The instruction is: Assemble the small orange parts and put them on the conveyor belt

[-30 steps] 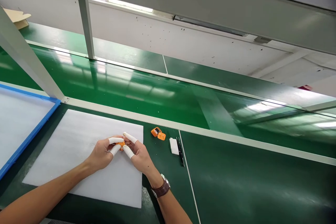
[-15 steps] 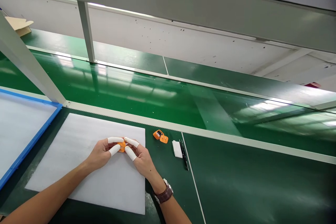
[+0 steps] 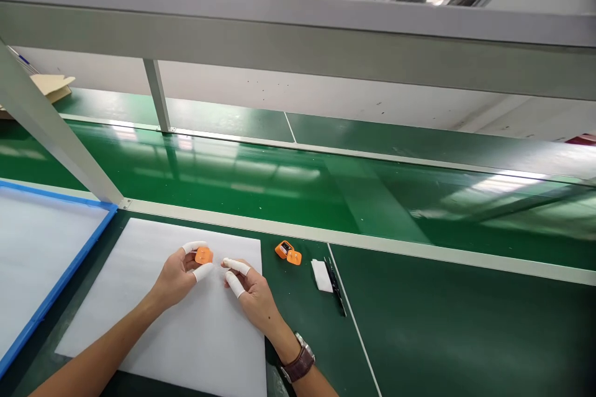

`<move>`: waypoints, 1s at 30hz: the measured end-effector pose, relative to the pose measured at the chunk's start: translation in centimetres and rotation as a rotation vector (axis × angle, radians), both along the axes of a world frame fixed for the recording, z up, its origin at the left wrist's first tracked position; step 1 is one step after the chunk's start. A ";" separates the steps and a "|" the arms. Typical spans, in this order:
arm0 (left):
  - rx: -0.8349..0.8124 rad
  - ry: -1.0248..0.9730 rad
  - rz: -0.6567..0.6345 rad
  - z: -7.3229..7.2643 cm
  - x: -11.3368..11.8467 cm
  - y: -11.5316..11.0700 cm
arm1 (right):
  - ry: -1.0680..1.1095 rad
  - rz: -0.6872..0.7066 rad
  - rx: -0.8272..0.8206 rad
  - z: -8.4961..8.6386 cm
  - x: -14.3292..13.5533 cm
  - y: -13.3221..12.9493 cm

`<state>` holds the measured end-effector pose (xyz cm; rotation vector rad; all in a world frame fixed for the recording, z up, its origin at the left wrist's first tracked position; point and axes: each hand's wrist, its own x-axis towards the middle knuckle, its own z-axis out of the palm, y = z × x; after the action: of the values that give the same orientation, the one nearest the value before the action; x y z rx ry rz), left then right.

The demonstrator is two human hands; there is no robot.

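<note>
My left hand pinches a small orange plastic part between thumb and forefinger, both in white finger cots. The part is held above a white foam sheet. To its right, my right hand is apart from the part, its white-covered thumb and forefinger slightly spread. Nothing clear shows between those fingertips. An orange case with a dark inside lies on the green bench beyond the sheet, with an orange piece against it.
A white pad and a black pen-like tool lie right of the sheet. At left is a blue-edged white panel. A grey post and a crossbeam stand before me. Beyond the pale bench edge runs a glossy green surface.
My right hand has come away from the orange part and moved slightly right. The part stays in my left hand, now turned with its broad face showing. The view has tilted up.
</note>
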<state>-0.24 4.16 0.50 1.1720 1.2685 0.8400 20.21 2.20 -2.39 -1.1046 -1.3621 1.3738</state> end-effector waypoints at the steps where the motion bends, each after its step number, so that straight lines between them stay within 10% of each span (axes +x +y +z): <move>1: 0.036 0.057 0.002 0.3 -0.2 0.5 | -0.006 0.002 0.017 -0.1 0.0 0.0; 12: 0.368 0.563 0.168 -0.1 -2.9 16.6 | -0.201 0.055 0.165 0.1 0.2 -0.3; 17: 0.375 0.625 0.235 -0.1 -3.6 19.7 | -0.231 0.063 0.209 0.1 0.3 -0.3; 23: 0.490 0.631 0.250 0.1 -2.6 12.3 | -0.197 0.052 0.317 0.2 0.3 -0.4; 27: 0.701 0.578 -0.282 -1.5 -1.1 3.2 | -0.211 0.054 0.377 0.5 0.1 -0.7; 30: 0.846 0.616 -0.387 -2.8 -0.2 -0.6 | -0.252 0.067 0.404 0.4 -0.1 -0.9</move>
<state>-0.45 3.58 -2.35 2.4076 1.0971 0.7571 20.09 1.26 -1.96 -0.9847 -1.7801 0.9649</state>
